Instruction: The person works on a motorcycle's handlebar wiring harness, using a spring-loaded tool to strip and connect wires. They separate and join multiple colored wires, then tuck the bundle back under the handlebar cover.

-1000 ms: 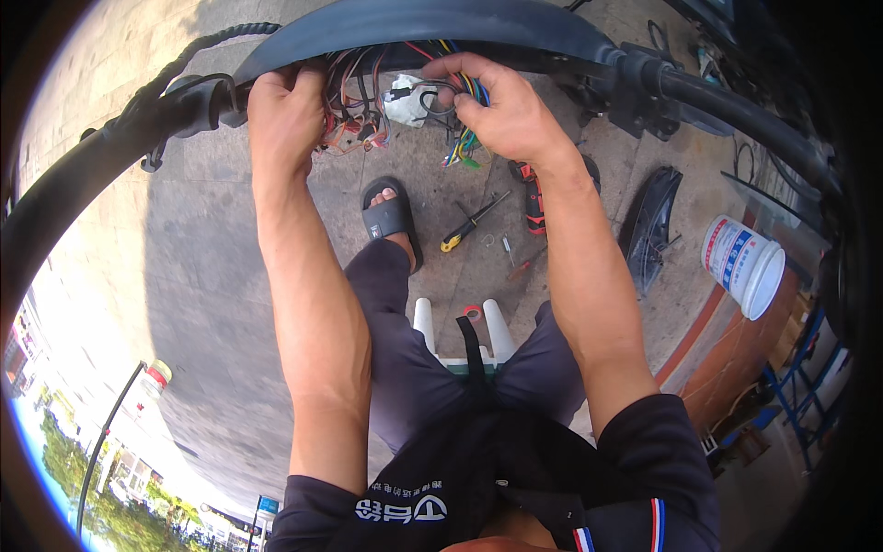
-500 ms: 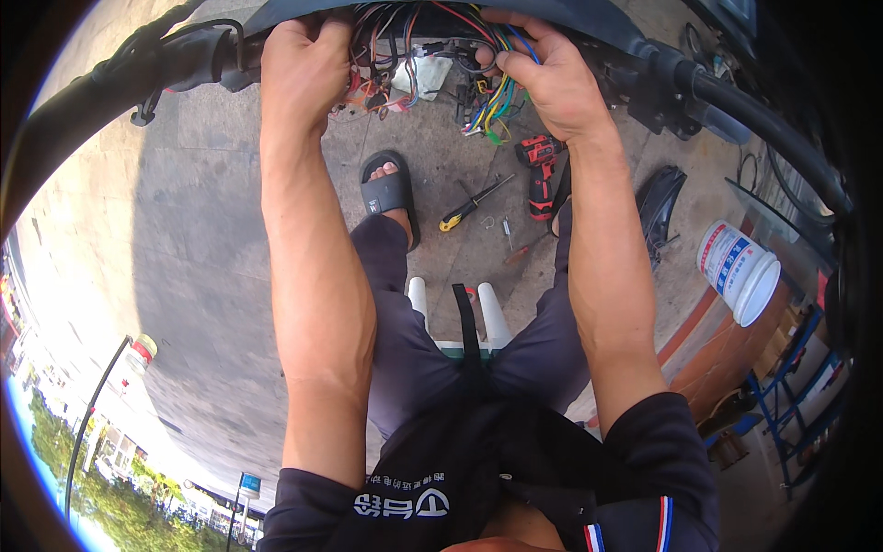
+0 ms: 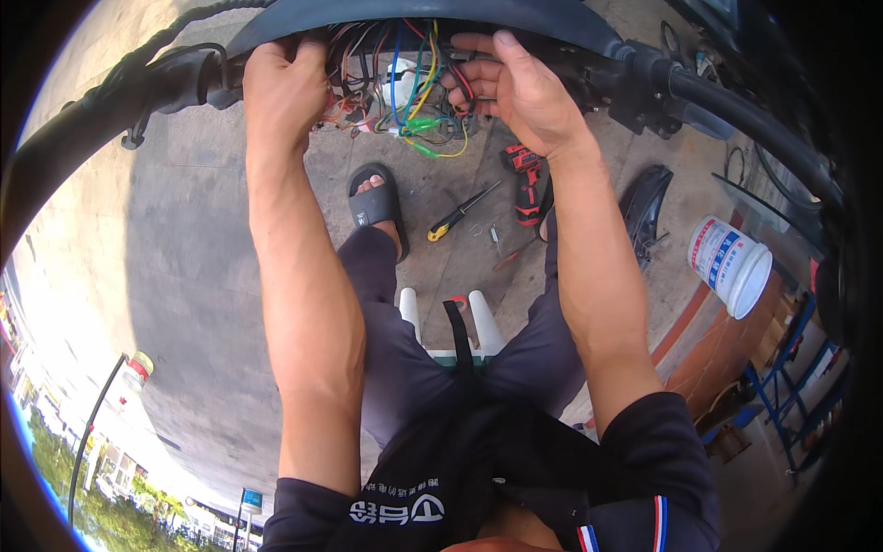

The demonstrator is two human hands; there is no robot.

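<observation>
The coloured wires (image 3: 430,74) hang in the upper centre of the frame, below a dark curved panel (image 3: 524,17); their long axis runs roughly top to bottom, the loose ends pointing toward the lower edge; two green connectors (image 3: 420,124) sit at those ends, the upper one lying nearly crosswise with its right end slightly raised, the lower one slanting down to the right. The panel's own long axis spans the top of the frame from left to right.

The two hands are well apart; the left hand (image 3: 287,97) is at the panel's left underside, its fingertips hidden (whether they are clamped on anything, I cannot tell); the right hand (image 3: 533,97) is right of the wires, fingers parted and pointing left, with a red-and-black pair of leads (image 3: 464,85) at its fingertips.

On the floor (image 3: 212,239), right of centre, lies a red-and-black drill (image 3: 527,189); a screwdriver (image 3: 446,225) beside it points to the upper right.
</observation>
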